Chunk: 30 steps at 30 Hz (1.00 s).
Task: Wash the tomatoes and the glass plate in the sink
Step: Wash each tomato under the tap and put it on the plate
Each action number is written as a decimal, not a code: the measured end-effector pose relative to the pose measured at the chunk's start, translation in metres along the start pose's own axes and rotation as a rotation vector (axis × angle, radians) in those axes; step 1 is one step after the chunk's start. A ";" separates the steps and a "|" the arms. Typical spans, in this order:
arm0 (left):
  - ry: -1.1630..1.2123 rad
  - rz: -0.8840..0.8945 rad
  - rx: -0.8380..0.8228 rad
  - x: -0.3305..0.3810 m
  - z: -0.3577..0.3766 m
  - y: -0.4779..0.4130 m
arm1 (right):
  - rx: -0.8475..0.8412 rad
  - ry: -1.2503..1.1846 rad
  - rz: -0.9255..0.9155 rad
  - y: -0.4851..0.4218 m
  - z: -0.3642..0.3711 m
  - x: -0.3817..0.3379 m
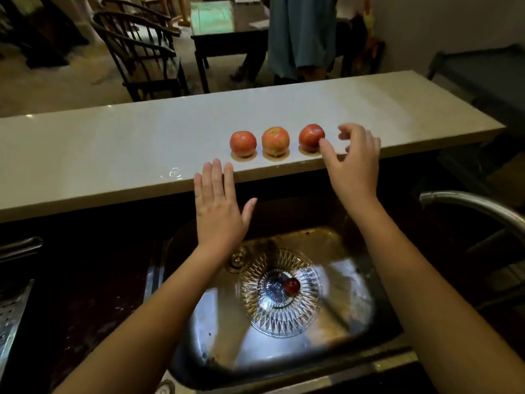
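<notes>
The left hand (pixel 218 206) lies flat on the counter (pixel 113 155) edge. The right hand (pixel 352 163) is half open, holding nothing, thumb touching the right tomato (pixel 311 136). The plate (pixel 278 308) lies in the sink (pixel 355 282).

Ribbed glass plate (pixel 273 325); sink (pixel 211 339) perhaps steel

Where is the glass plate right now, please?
In the head view, the glass plate lies in the bottom of the sink, at the lower centre of the frame, with a small red fruit resting near its middle.
</notes>
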<state>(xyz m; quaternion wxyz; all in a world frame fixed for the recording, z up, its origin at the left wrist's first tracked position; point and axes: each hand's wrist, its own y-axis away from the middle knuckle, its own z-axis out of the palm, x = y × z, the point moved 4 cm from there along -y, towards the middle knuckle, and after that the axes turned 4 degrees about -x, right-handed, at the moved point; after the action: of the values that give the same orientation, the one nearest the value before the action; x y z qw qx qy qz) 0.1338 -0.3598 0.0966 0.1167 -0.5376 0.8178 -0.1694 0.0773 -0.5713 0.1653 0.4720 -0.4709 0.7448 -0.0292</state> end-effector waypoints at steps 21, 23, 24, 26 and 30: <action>0.386 -0.017 0.017 0.004 -0.025 0.012 | -0.331 -0.368 0.186 0.020 -0.004 -0.008; 0.575 0.107 0.114 0.027 -0.033 0.025 | -0.383 -0.610 0.276 0.051 -0.008 0.008; 0.668 0.170 0.103 0.042 -0.032 0.031 | -0.396 -0.664 0.328 0.066 -0.009 0.022; 0.869 0.197 -0.111 0.077 -0.021 0.036 | -0.387 -0.631 0.437 0.093 -0.011 0.053; 1.344 -0.123 -0.755 0.146 0.022 0.041 | -0.329 -0.548 0.570 0.122 -0.022 0.112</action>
<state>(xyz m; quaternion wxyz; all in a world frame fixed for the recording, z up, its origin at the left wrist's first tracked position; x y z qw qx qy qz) 0.0501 -0.4825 0.0587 -0.6053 -0.3672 0.6841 -0.1752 -0.0337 -0.5941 0.0423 0.5604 -0.3054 0.6868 0.3478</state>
